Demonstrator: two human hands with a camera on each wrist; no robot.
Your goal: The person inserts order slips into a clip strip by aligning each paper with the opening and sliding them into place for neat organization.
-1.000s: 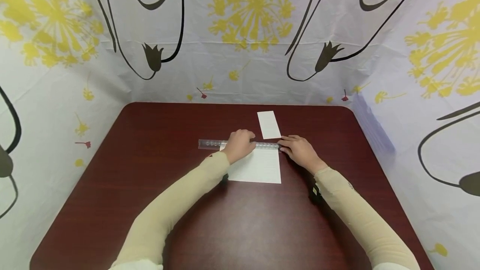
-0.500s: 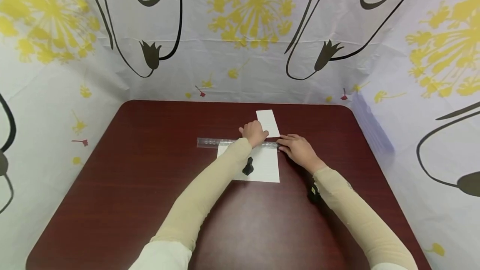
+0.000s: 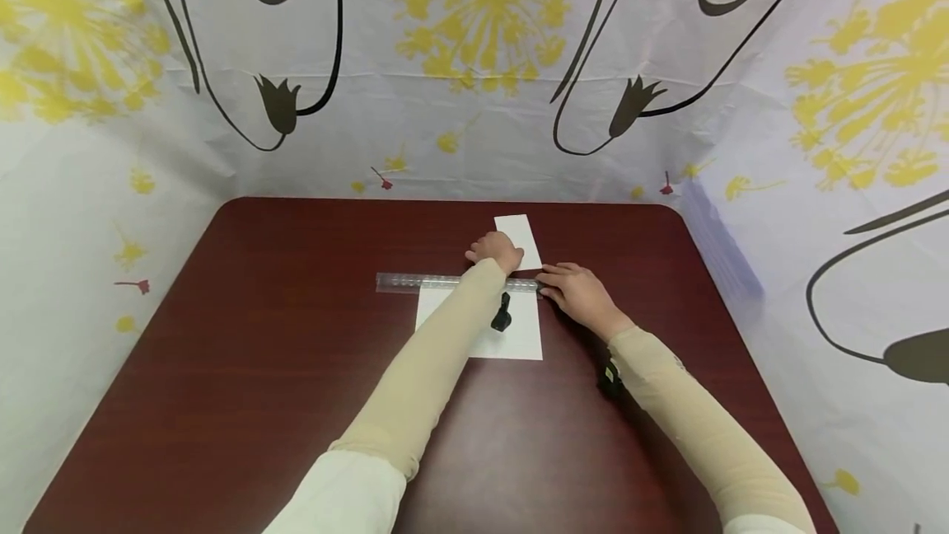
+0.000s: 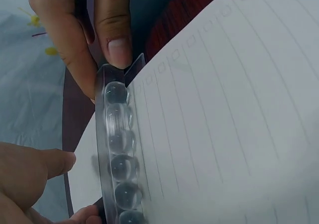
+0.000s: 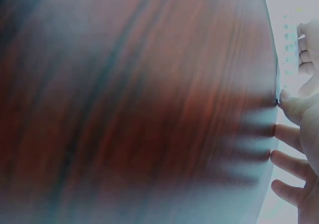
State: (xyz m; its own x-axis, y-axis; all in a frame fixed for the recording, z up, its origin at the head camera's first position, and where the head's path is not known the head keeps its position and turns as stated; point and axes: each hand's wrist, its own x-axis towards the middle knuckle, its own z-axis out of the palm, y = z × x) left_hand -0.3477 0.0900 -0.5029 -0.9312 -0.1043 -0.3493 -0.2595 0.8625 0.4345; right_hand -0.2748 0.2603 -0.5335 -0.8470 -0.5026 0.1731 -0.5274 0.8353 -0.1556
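A clear plastic ruler (image 3: 411, 283) with a row of rounded, bead-like shapes lies across the far edge of a white lined sheet (image 3: 519, 340). My right hand (image 3: 582, 297) holds the ruler's right end. In the left wrist view, that hand's thumb (image 4: 118, 52) presses on the end from above, with a finger on the far side. Just beyond the ruler, beside a smaller white paper strip (image 3: 521, 239), is my left hand (image 3: 498, 251). One digit stretches out over the strip, other fingertips (image 4: 87, 216) are close to the ruler's edge; whether they touch it is unclear.
The dark red wood-grain table (image 3: 296, 353) carries the papers and ruler. Patterned white cloth (image 3: 445, 130) hangs behind it and at both sides. A small black wrist device (image 3: 502, 316) hangs beneath the left sleeve, above the sheet.
My left hand has gone from on top of the ruler to beyond it, beside the small strip. My right hand keeps its place at the ruler's end. The view has shifted slightly.
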